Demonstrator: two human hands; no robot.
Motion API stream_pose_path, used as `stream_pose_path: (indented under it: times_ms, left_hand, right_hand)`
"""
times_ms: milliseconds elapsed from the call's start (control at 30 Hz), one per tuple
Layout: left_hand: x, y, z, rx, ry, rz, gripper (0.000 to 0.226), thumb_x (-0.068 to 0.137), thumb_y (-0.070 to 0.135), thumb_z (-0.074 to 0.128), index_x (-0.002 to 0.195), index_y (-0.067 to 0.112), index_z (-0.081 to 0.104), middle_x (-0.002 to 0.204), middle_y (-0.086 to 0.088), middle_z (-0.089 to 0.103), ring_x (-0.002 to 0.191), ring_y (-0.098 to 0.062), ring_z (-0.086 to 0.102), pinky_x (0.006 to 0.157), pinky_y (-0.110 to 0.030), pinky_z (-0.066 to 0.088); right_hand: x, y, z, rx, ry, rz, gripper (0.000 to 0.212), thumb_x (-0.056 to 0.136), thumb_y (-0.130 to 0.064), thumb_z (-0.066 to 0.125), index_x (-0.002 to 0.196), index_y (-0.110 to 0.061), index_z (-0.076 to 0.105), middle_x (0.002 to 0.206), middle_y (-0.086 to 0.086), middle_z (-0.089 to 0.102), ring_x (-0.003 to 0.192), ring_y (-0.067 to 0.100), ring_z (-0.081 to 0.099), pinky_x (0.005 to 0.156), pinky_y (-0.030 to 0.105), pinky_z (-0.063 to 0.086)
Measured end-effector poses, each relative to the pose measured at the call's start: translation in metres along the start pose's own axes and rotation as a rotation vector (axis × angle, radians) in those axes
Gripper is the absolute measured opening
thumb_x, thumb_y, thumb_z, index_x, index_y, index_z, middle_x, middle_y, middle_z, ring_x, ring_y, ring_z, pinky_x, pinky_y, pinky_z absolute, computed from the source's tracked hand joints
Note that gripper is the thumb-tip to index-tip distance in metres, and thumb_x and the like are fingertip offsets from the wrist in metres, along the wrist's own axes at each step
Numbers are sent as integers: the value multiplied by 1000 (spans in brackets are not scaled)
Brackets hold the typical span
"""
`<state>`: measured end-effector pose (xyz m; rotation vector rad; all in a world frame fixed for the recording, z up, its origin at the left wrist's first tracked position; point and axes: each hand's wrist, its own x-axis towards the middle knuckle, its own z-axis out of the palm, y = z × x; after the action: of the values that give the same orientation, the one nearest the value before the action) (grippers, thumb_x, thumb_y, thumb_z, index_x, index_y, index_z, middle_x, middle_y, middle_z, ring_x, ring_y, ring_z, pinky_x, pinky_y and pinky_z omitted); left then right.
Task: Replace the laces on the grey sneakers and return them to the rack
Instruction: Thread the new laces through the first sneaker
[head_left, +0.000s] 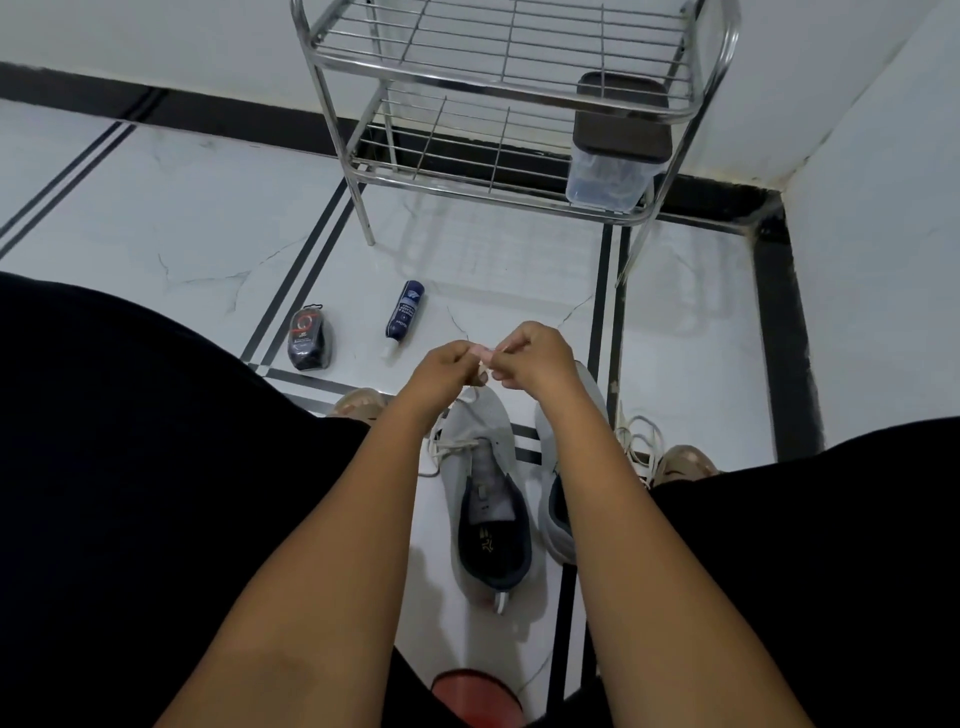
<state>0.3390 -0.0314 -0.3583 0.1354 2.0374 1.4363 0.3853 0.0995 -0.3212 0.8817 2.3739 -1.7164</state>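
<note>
Two grey sneakers stand side by side on the floor between my knees: the left sneaker (485, 499) shows its dark lining, the right sneaker (558, 519) is mostly hidden under my right forearm. A white lace (451, 446) runs through the left sneaker's lower eyelets, and its ends rise to my hands. My left hand (448, 365) and my right hand (524, 358) meet above the toes, each pinching the lace between thumb and fingers. A loose pile of white laces (640, 439) lies to the right of the right sneaker.
A chrome wire shoe rack (498, 93) stands ahead against the wall, with a clear lidded box (613, 166) on its lower shelf. A shoe-polish sponge (309, 338) and a blue bottle (404, 317) lie on the tiles. A red round object (475, 696) sits near my lap.
</note>
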Motion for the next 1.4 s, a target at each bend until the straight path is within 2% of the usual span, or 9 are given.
stream_pose_path:
  times_ms: [233, 433, 533, 600, 667, 733, 800, 1067, 1400]
  left_hand:
    - [7, -3, 1, 16, 90, -7, 34, 99, 35, 48, 95, 5, 64, 69, 1, 49, 58, -12, 43, 65, -30, 40]
    - [5, -7, 5, -11, 32, -54, 24, 89, 33, 66, 93, 10, 71, 76, 7, 60, 49, -3, 38, 47, -15, 33]
    - [11, -23, 8, 36, 114, -115, 17, 88, 27, 67, 94, 12, 71, 89, 3, 66, 75, -9, 57, 59, -20, 40]
    - [16, -40, 11, 112, 157, -171, 13, 87, 25, 67, 93, 14, 71, 98, -2, 69, 95, -19, 62, 72, -25, 44]
    - [17, -55, 18, 244, 150, -238, 9, 87, 25, 66, 86, 17, 69, 91, -2, 67, 94, -22, 62, 73, -26, 43]
    - [16, -68, 27, 343, 131, -295, 10, 87, 27, 64, 79, 21, 65, 84, 1, 63, 89, -22, 62, 70, -27, 44]
    - [14, -78, 36, 414, 118, -328, 14, 87, 25, 60, 74, 23, 61, 85, 1, 64, 88, -22, 62, 72, -32, 49]
    - [11, -105, 57, 515, 139, -423, 22, 89, 37, 58, 69, 28, 61, 94, -1, 67, 91, -25, 62, 90, -43, 48]
    - [13, -114, 66, 535, 207, -460, 18, 90, 39, 57, 87, 29, 71, 105, -2, 64, 97, -26, 61, 93, -43, 43]
  right_hand:
    - [6, 14, -10, 268, -82, 140, 25, 89, -13, 68, 105, 6, 66, 82, 11, 67, 68, 12, 62, 69, 20, 58]
    - [17, 34, 6, 415, 131, 261, 9, 91, -14, 64, 91, -6, 69, 70, 6, 65, 61, 12, 62, 68, 25, 58]
    - [23, 67, 13, 226, 192, 395, 23, 91, -16, 54, 69, -16, 59, 72, 7, 61, 64, 19, 60, 67, 33, 56]
    - [16, 89, 23, -139, 27, 420, 23, 88, -18, 51, 65, -18, 53, 82, 9, 60, 74, 23, 57, 71, 36, 54]
    - [0, 103, 39, -406, -132, 394, 19, 88, -26, 55, 73, -15, 57, 83, 7, 61, 75, 24, 57, 63, 28, 46]
    - [-11, 115, 51, -512, -157, 305, 18, 88, -30, 59, 88, -14, 68, 92, 6, 65, 86, 25, 61, 71, 28, 49]
    - [-12, 122, 53, -539, -121, 243, 19, 90, -24, 56, 96, -16, 73, 102, 9, 68, 96, 29, 62, 82, 32, 53]
    - [-2, 138, 45, -357, -93, 286, 22, 93, -19, 59, 109, -16, 73, 116, 6, 69, 107, 24, 61, 90, 24, 48]
    - [2, 145, 46, -283, -37, 329, 24, 93, -14, 59, 113, -14, 72, 117, 5, 69, 106, 20, 63, 80, 14, 41]
